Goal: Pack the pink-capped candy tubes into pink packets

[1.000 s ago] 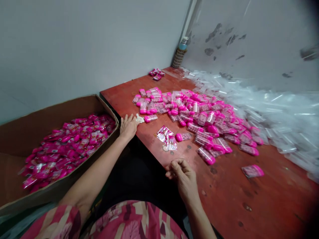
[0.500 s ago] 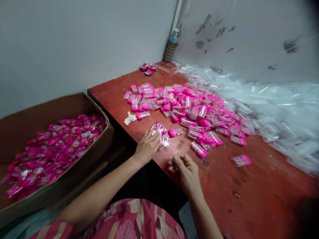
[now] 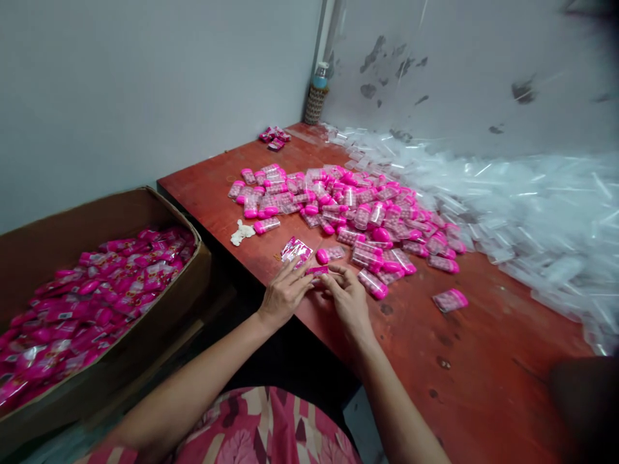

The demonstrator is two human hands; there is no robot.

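Observation:
My left hand (image 3: pixel 284 292) and my right hand (image 3: pixel 347 298) meet at the near edge of the red table (image 3: pixel 483 361). Between their fingertips they pinch a small pink printed packet (image 3: pixel 320 274). Just beyond the fingers lie a few more shiny packets (image 3: pixel 296 249) and a lone pink-capped candy tube (image 3: pixel 327 254). A wide heap of pink-capped tubes (image 3: pixel 353 206) covers the table's middle.
A cardboard box (image 3: pixel 159 303) at my left holds several bagged pink tubes (image 3: pixel 91 296). A long pile of clear plastic bags (image 3: pixel 522 206) lies along the right wall. A bottle (image 3: pixel 316 93) stands in the far corner. A white scrap (image 3: pixel 240 232) lies near the table's left edge.
My left hand came from the box's corner to the shiny packets and took one. My right hand moved forward to meet it, and both now pinch the packet.

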